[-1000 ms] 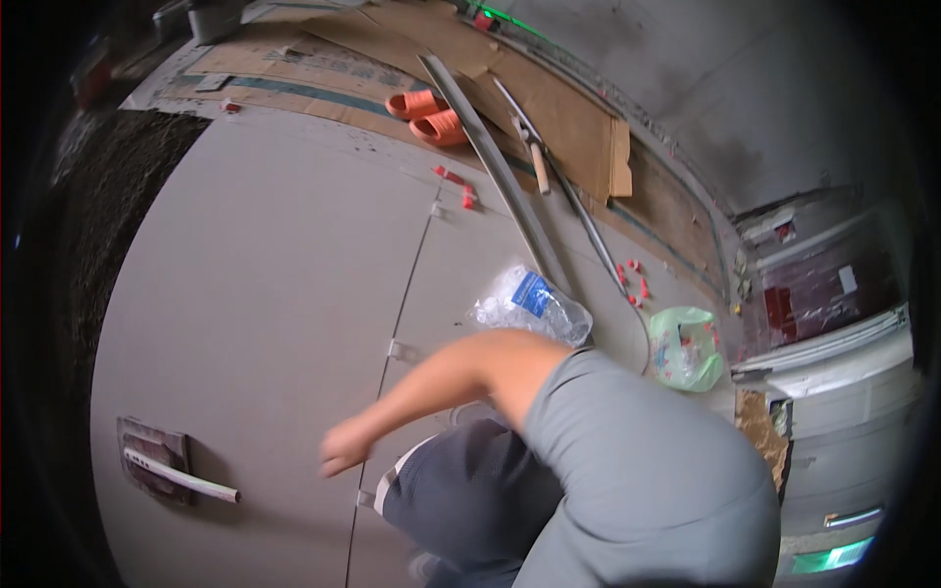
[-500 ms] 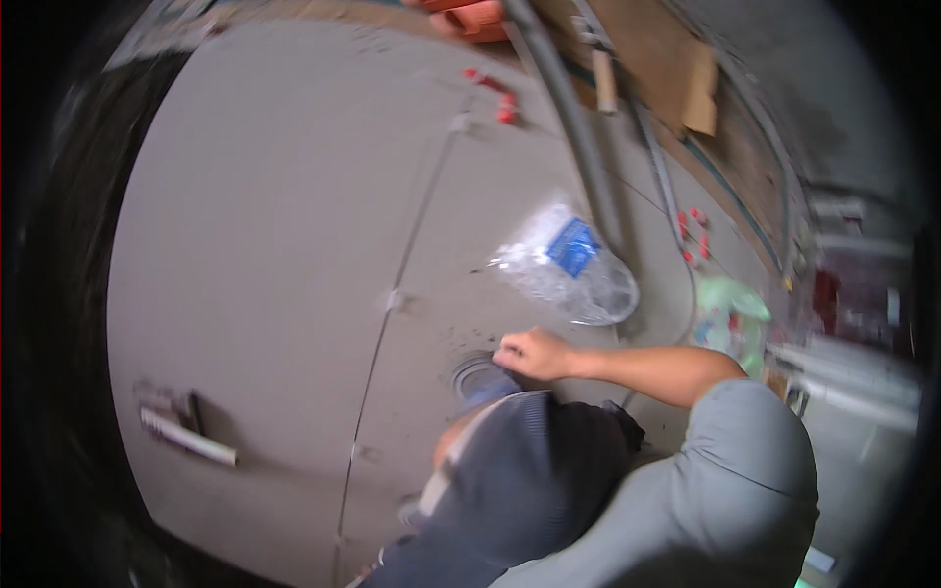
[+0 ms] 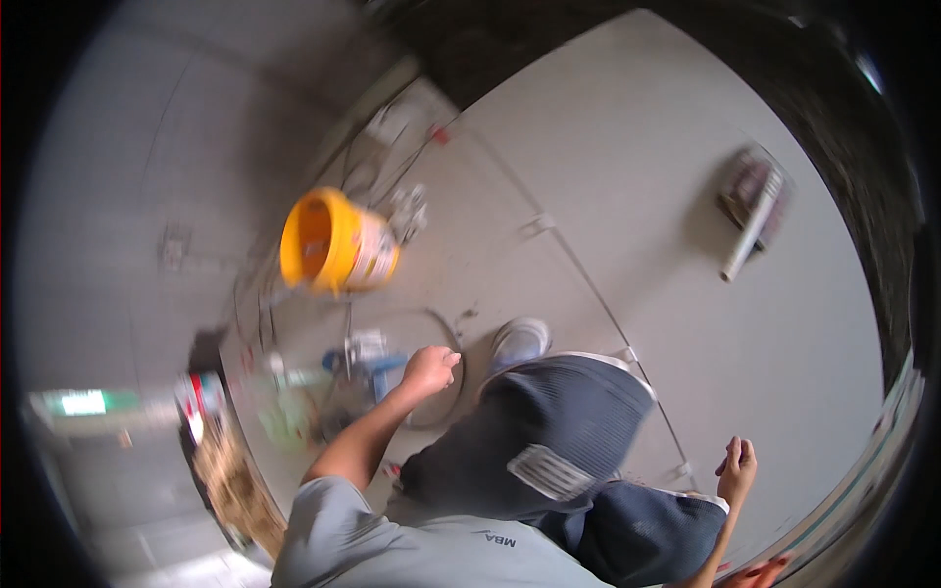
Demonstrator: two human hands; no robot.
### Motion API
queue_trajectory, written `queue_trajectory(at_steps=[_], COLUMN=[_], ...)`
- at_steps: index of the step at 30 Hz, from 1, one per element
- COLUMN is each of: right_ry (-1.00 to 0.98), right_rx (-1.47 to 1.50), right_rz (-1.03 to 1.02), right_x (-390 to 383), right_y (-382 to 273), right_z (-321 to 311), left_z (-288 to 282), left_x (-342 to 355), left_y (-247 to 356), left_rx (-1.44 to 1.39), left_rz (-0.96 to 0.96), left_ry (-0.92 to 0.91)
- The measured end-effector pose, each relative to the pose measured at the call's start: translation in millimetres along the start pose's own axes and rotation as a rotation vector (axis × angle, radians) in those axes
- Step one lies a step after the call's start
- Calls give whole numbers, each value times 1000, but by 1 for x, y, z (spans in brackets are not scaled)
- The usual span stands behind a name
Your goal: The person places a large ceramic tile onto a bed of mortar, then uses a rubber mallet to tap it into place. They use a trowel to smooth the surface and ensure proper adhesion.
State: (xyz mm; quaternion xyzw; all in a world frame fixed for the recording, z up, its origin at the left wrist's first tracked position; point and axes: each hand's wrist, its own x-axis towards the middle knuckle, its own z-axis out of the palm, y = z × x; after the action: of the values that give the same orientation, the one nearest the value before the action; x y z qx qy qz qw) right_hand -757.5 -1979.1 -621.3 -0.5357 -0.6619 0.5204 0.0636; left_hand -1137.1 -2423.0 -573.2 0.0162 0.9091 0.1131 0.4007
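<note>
My left hand (image 3: 431,370) hangs over the floor with its fingers curled in and nothing visible in them. Below and beside it lies a blurred blue-and-white object (image 3: 368,365), whose kind I cannot make out, and a grey hose or cable loop (image 3: 459,387). Off to the right, my right hand (image 3: 737,470) is beside my trouser leg, fingers bent inward, with no object showing. One light shoe (image 3: 521,341) stands on the large grey floor tile (image 3: 549,284). Neither hand touches anything that I can see.
An orange-yellow bucket (image 3: 338,243) is at the left, tilted in view. A block-like tool with a white handle (image 3: 753,220) rests on the right tile. Small clips (image 3: 538,225) sit along the tile joint. A pale green bag (image 3: 289,416) lies at lower left.
The view has swung round: the clear plastic bag and long grey pipes are gone, and the bucket now shows. The white-handled tool has shifted from left to right. Both hands are now visible.
</note>
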Motion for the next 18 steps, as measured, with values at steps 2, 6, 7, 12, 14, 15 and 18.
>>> queue_trajectory(at_steps=[2,6,7,12,14,15,18], right_ry=[-148,-294,-310,-469,-544,-564,-613], right_rx=[-166,-458,-501,-576,-570,-604,-645], right_rz=[-125,-358,-394,-437,-417,-445,-462], right_x=[27,70,72,72,61,58,47], right_y=[-47,-129,-152,-198,-199,-194,-183], right_z=[14,42,55,104,118,122,120], left_z=[48,132,143,164,173,170,153], left_x=[-35,-78,-87,-101,-100,-96,-83], left_y=[-60,-113,-114,-115,-133,-136,-148], left_rx=[154,-32,-144,-271,-240,-237,-230], left_rz=[218,150,72,22,14,1,30], left_ry=[143,76,42,26,130,197,400])
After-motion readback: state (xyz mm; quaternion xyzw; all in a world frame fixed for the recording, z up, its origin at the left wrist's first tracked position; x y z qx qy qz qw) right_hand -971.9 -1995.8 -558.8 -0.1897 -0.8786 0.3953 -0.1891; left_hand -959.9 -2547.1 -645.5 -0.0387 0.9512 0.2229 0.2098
